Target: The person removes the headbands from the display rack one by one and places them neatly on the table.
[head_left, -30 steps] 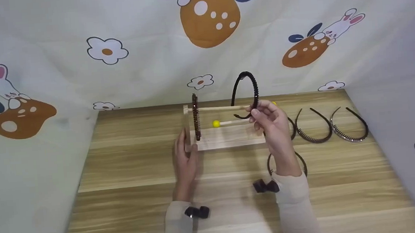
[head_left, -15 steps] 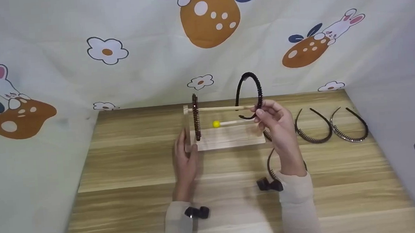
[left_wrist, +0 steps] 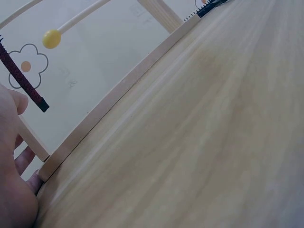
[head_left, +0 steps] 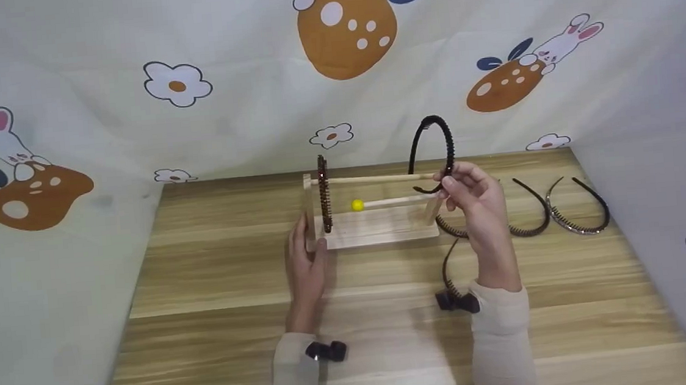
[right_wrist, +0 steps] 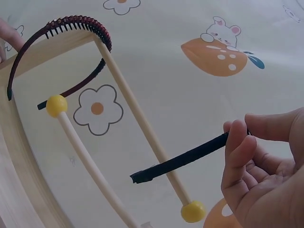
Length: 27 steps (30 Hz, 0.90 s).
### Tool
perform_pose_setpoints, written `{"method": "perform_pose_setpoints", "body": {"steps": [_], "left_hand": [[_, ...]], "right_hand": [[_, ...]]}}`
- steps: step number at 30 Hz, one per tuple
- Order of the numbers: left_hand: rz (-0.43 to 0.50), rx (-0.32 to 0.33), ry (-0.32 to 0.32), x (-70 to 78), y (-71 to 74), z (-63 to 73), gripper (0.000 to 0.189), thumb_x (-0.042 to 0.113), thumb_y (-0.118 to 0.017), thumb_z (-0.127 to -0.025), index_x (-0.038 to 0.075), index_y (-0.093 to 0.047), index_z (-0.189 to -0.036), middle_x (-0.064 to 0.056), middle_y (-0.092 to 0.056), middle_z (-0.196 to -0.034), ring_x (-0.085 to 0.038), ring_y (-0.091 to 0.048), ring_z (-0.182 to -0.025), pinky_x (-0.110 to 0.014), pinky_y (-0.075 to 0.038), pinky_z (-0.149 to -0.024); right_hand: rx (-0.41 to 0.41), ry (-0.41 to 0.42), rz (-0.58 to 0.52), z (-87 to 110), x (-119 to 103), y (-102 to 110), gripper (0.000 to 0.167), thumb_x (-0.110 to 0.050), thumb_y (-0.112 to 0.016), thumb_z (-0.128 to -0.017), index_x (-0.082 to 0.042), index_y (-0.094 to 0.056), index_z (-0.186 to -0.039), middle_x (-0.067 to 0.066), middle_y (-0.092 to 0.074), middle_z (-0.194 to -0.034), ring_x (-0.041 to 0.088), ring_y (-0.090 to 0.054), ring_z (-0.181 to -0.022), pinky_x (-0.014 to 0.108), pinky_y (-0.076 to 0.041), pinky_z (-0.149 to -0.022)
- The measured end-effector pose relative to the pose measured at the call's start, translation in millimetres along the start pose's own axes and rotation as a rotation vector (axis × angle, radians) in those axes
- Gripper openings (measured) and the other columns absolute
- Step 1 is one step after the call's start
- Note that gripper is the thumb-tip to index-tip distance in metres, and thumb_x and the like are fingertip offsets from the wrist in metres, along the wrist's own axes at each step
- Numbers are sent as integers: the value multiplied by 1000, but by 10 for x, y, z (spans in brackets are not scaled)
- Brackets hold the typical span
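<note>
My right hand [head_left: 482,209] pinches a black studded headband [head_left: 450,141] between thumb and fingers, holding it raised at the right end of the upper rod [head_left: 372,179] of a wooden stand [head_left: 383,236]. In the right wrist view this headband's tip crosses the rod near its yellow end ball [right_wrist: 193,211]. A dark reddish toothed headband [head_left: 324,194] hangs on the same rod by the left upright. My left hand [head_left: 307,265] grips the stand's left end, thumb in front and fingers behind. Below, a lower rod [head_left: 396,201] ends in a yellow ball [head_left: 357,205].
Right of the stand lie several more headbands: one sparkly [head_left: 585,230], one brown-toothed [head_left: 536,230], one partly behind the stand [head_left: 453,228]. Another [head_left: 447,270] lies nearer, partly covered by my right arm. A printed curtain [head_left: 240,127] closes off the back and sides.
My right hand and the black headband have moved steadily right along the upper rod to its end, uncovering the right upright. The left hand and the stand have stayed in place.
</note>
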<state>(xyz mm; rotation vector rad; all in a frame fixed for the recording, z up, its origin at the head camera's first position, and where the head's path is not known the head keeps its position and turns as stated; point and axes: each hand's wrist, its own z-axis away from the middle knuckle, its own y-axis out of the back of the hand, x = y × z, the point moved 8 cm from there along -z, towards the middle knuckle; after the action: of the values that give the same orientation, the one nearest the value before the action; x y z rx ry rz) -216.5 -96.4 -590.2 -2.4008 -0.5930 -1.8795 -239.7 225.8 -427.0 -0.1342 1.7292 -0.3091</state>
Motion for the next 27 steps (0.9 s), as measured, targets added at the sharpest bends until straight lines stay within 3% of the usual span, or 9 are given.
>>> {"method": "perform_pose_setpoints", "body": {"steps": [4,11,19,27], "left_hand": [[1,4,-2,-8,-3,-5,64,16,-67,-109,10,-46,-168,-16,-48,-168,-40,-49,-150,-65,-49,-114],[-5,6,4,-13,-2,-9,65,16,-68,-109,12,-45,-169,-14,-48,-169,-39,-48,-152,-65,-40,-124],[11,-8,34,-24,-8,4,63,21,-66,-110,14,-45,-170,-14,-44,-171,-39,-46,-153,-66,-41,-122],[-1,5,37,-56,-9,-1,64,19,-67,-109,8,-46,-168,-18,-46,-170,-42,-47,-151,-67,-43,-121]], "right_hand": [[9,5,12,-7,-13,40,20,13,-63,-102,-4,-72,-104,7,-80,-99,13,-67,-74,20,-50,-59],[29,14,41,-12,-43,117,20,14,-63,-101,-3,-72,-105,9,-80,-99,15,-67,-73,20,-50,-59],[46,46,29,-8,-90,220,19,14,-63,-102,-3,-72,-104,9,-80,-98,14,-67,-73,20,-51,-60],[99,41,31,-7,-112,324,22,16,-63,-101,-5,-72,-104,10,-80,-100,15,-66,-75,20,-53,-61]]}}
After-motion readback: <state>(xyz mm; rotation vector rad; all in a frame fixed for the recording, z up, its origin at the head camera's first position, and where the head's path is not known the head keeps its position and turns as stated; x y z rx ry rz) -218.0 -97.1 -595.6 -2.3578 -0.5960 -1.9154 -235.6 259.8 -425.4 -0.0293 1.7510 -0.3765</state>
